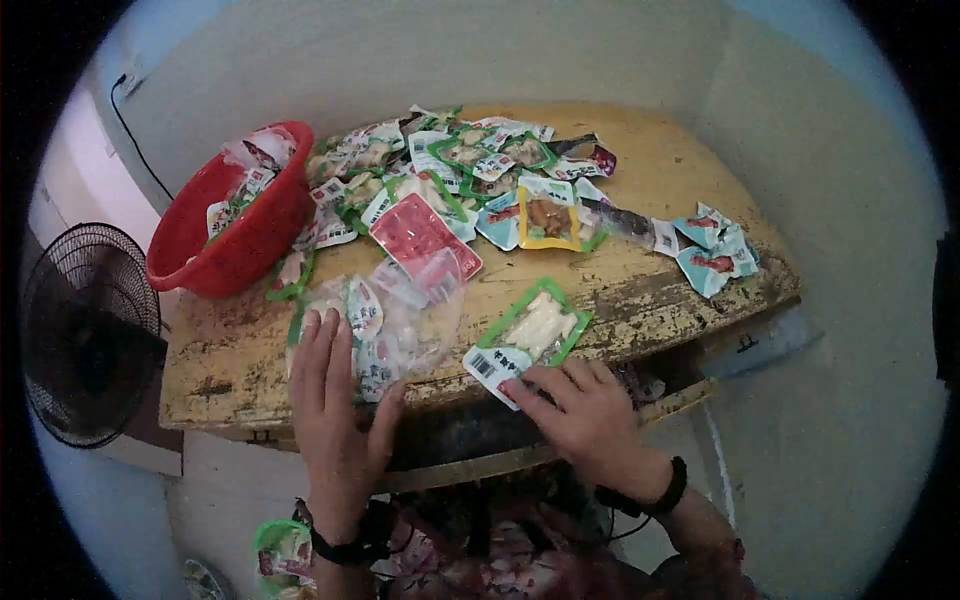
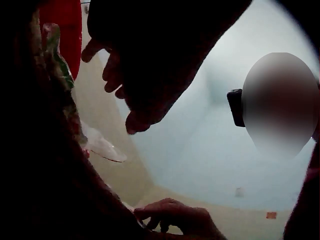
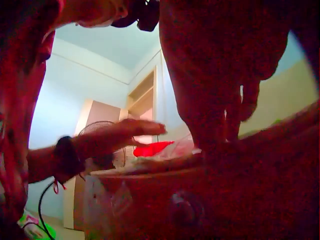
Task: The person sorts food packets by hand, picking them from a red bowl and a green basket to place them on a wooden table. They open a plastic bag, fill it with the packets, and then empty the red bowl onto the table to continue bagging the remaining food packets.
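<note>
A green-edged clear food packet with pale pieces inside and a white, barcoded label lies near the table's front edge. My right hand pinches the label end, thumb and forefinger at its lower corner. To the left, my left hand is spread over a crumpled clear plastic bag and white printed packets, fingers straight and pointing away from me. The left wrist view shows the left hand as a dark outline. Fingers of the right hand point downward in the right wrist view.
A worn yellow table bears a heap of food packets at the back. A red basin with packets inside stands at the left, a black fan beyond it. Crumpled blue-white packets lie at the right; an open drawer juts out in front.
</note>
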Available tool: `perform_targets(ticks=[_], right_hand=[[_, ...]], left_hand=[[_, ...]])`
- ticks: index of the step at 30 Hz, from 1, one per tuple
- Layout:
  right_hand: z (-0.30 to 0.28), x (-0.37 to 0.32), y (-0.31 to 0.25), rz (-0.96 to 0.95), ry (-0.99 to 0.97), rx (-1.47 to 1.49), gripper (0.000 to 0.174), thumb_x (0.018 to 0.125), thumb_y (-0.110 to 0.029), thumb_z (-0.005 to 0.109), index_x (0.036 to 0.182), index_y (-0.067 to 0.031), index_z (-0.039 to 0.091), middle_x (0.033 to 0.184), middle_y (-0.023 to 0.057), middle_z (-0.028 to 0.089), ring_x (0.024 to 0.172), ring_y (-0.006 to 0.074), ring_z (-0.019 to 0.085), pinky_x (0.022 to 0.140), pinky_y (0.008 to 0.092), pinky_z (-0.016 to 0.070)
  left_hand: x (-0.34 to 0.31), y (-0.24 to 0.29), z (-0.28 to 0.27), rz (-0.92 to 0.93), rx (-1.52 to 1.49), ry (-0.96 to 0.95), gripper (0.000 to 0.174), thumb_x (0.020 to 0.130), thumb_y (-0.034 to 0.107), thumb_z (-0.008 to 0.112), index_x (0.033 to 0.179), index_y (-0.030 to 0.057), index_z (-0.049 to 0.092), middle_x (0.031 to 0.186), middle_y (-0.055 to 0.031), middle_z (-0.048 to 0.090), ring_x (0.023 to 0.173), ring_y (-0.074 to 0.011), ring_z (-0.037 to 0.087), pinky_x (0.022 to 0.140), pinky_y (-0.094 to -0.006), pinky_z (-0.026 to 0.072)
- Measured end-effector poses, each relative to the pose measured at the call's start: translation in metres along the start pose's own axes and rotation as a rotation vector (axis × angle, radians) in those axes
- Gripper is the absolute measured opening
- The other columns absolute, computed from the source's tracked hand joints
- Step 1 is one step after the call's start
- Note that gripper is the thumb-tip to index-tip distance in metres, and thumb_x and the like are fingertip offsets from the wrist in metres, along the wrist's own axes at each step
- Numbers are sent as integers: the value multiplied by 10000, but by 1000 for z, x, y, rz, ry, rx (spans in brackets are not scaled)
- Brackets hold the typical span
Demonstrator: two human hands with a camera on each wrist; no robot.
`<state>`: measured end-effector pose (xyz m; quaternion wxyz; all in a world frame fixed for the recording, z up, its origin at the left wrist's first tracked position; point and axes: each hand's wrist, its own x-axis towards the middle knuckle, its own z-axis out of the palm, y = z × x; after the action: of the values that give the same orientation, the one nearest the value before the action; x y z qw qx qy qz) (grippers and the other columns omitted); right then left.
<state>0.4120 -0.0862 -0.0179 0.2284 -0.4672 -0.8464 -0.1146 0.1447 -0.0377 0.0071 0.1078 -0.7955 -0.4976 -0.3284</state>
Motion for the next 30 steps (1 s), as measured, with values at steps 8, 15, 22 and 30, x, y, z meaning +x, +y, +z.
perform_targets(ticks=[8,15,22,30], right_hand=[[-2,-8,-17,-62,134,241,438,774,-94,699,1212,-87,707,1022,63,657,854,234,650,696,361,529],[24,-12,-45,-127,206,382,362,770,-122,696,1128,-75,724,1063,74,672,896,232,679,681,352,564],[27,-12,-51,-38,279,568,238,779,-114,799,992,-47,717,966,83,674,772,262,652,637,369,521],[11,-29,-51,331,77,755,418,867,-244,790,1169,-13,619,1117,183,661,1020,345,657,890,437,530]], left_hand=[[-41,44,-8,-615,-958,-515,489,994,126,629,1425,-16,446,1147,-171,666,977,-177,673,735,-293,559],[-51,60,22,-718,-1355,-289,666,1027,96,566,1582,-13,214,1429,-158,498,1219,-199,557,929,-297,527],[-54,47,20,-749,-1323,-275,680,990,12,553,1591,-2,236,1543,-143,399,1150,-121,543,863,-242,493],[-38,64,-7,-681,-1480,-116,732,989,-19,508,1611,3,123,1594,-163,328,1284,-185,513,1016,-305,480]])
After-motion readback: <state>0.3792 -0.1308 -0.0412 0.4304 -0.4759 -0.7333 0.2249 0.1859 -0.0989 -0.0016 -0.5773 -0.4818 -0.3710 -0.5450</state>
